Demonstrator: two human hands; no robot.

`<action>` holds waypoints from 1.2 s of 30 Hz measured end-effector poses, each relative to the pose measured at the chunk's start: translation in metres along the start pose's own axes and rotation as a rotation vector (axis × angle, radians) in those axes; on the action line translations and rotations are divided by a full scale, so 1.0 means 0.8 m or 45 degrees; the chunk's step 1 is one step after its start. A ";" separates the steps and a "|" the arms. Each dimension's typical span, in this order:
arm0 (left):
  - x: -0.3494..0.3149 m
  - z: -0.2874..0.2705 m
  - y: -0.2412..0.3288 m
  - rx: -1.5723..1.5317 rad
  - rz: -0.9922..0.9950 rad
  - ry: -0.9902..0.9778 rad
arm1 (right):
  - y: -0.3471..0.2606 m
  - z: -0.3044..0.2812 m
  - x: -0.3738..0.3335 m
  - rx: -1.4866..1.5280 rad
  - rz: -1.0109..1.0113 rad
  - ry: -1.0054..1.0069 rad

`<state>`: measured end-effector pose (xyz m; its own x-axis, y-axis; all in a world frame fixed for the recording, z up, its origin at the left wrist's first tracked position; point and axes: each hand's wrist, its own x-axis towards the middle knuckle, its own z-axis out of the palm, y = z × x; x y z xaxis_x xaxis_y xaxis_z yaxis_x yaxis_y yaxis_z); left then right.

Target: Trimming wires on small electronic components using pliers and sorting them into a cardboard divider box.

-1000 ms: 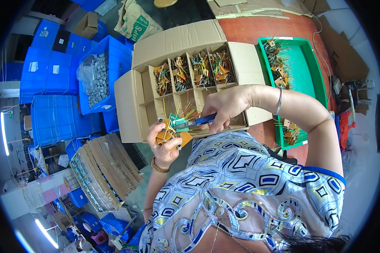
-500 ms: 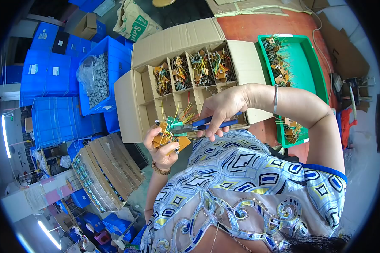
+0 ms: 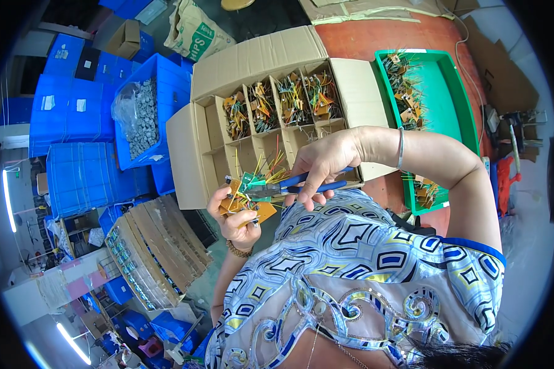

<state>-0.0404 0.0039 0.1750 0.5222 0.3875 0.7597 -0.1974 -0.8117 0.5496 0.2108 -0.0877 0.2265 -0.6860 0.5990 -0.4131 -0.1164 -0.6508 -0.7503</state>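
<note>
My left hand (image 3: 237,226) is closed on a small bunch of orange-brown circuit boards (image 3: 263,213) with yellow and red wires sticking up. A little green board (image 3: 250,182) sits among them. In my right hand (image 3: 327,161) is a pair of blue-handled pliers (image 3: 333,185), its fingers wrapped round the handles. The metal jaws point left and reach the green board; whether they grip anything is too small to tell. Just beyond both hands stands an open cardboard box (image 3: 198,132) with dividers. Several wired boards (image 3: 261,106) fill its far compartments.
To the right lies a green tray (image 3: 458,104) holding wired boards along its left side, on a red surface (image 3: 345,46). Blue crates (image 3: 74,111) are stacked at the left, one bin (image 3: 173,92) full of small grey parts. A white sack (image 3: 197,34) stands behind the box.
Both hands keep their hold and nearly the same place. The pliers' handles look slightly wider apart, and the green board has tilted a little.
</note>
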 end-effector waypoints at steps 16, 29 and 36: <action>-0.006 0.006 -0.003 -0.155 -0.181 0.117 | -0.005 0.007 0.006 -0.663 -0.129 0.329; 0.004 0.012 -0.005 -0.255 -0.403 0.097 | 0.004 0.006 0.009 -0.733 -0.429 0.537; 0.000 0.031 -0.014 -0.950 -1.270 0.457 | 0.005 0.023 0.022 -0.100 -1.231 1.062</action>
<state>-0.0180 0.0022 0.1604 0.4834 0.8695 -0.1008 -0.3273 0.2864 0.9005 0.1849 -0.0883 0.2261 0.3136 0.9393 0.1392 -0.2511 0.2235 -0.9418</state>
